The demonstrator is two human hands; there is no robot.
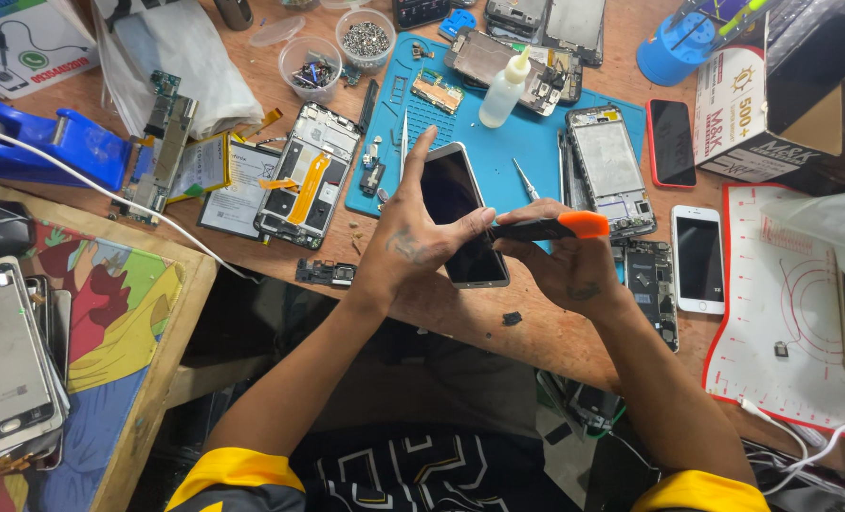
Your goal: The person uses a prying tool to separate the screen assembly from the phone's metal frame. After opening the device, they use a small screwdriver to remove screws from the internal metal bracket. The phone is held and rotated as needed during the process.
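While left hand [413, 237] grips phone [460, 213], right hand [560, 265] holds screwdriver [546, 228], glue bottle [503, 90] behind.

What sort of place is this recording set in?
Most likely a phone repair bench. The left hand steadies a dark-screened phone while the right hand works a screwdriver on it. Opened phones and tubs of screws lie about the blue mat.

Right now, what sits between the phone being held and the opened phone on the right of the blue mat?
In the head view, a thin metal tool lies on the blue mat between the held phone and the opened phone.
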